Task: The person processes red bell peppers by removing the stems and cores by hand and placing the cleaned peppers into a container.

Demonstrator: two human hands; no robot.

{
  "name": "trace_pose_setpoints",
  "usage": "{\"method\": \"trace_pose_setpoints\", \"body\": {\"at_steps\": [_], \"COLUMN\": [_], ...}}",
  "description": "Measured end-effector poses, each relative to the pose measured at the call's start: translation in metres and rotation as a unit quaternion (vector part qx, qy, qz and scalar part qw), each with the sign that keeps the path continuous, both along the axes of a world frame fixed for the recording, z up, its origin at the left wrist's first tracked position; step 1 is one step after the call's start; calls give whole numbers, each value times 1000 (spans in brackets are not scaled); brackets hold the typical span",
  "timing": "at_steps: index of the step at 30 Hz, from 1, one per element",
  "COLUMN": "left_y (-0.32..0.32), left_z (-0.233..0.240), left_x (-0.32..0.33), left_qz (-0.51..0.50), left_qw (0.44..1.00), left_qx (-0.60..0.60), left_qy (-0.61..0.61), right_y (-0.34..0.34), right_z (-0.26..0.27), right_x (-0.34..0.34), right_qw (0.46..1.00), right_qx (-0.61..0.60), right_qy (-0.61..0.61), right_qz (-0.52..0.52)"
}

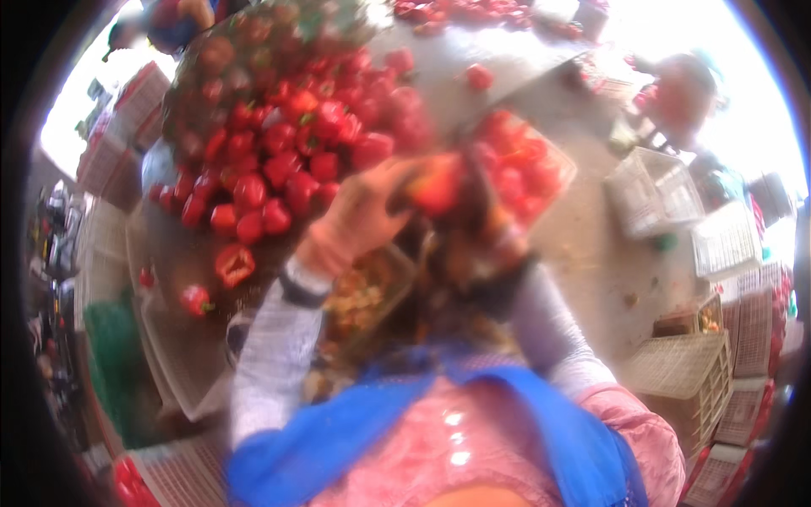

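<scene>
My left hand [364, 206] is closed on a red bell pepper [437, 184] in front of my chest. My right hand [500, 231] is blurred and lies just right of that pepper; a dark shape stands between them, and I cannot tell what the hand grips. A large heap of red bell peppers [279, 155] spreads beyond my left hand. To the right of the hands stands a crate of red peppers [519, 168]. Beneath my left wrist, a container holds pale and orange scraps [358, 298]. A cut-open pepper [234, 265] lies near the heap's edge.
Pale plastic crates stand at the right [656, 190], the lower right [678, 367] and the left [104, 253]. Green netting or cloth [114, 367] hangs at the lower left. One person [684, 101] is at the upper right, another [171, 25] at the upper left.
</scene>
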State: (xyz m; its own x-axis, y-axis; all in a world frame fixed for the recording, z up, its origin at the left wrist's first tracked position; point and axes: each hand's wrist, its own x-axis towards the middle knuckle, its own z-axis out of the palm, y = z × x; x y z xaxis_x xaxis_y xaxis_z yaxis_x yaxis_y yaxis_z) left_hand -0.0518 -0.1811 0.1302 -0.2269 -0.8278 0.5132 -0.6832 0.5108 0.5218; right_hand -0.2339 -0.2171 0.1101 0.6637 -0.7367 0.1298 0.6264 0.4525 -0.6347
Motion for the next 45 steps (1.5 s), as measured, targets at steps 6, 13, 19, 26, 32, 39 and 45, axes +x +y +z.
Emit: {"method": "trace_pose_setpoints", "body": {"at_steps": [6, 13, 19, 26, 32, 39, 45], "left_y": [23, 49, 64, 61, 42, 42, 67], "left_z": [-21, -20, -48, -71, -89, -70, -81], "left_x": [20, -5, 3, 12, 29, 36, 62], "left_qz": [-7, 112, 249, 303, 229, 104, 245], "left_qw": [994, 992, 968, 939, 881, 685, 810], "left_qx": [102, 32, 0, -15, -5, 124, 254], "left_qy": [-22, -47, -16, 160, 414, 710, 469], "right_y": [5, -11, 14, 34, 20, -20, -59], "right_z": [17, -33, -20, -4, -19, -56, -26], "right_x": [-10, 40, 48, 50, 65, 51, 0], "right_qw": [917, 974, 954, 962, 989, 957, 976], "right_qx": [-289, 123, 187, 168, 109, 234, 194], "right_qy": [268, 187, 225, 209, 101, -134, 49], "right_qz": [-71, 40, 63, 50, 7, 110, -79]}}
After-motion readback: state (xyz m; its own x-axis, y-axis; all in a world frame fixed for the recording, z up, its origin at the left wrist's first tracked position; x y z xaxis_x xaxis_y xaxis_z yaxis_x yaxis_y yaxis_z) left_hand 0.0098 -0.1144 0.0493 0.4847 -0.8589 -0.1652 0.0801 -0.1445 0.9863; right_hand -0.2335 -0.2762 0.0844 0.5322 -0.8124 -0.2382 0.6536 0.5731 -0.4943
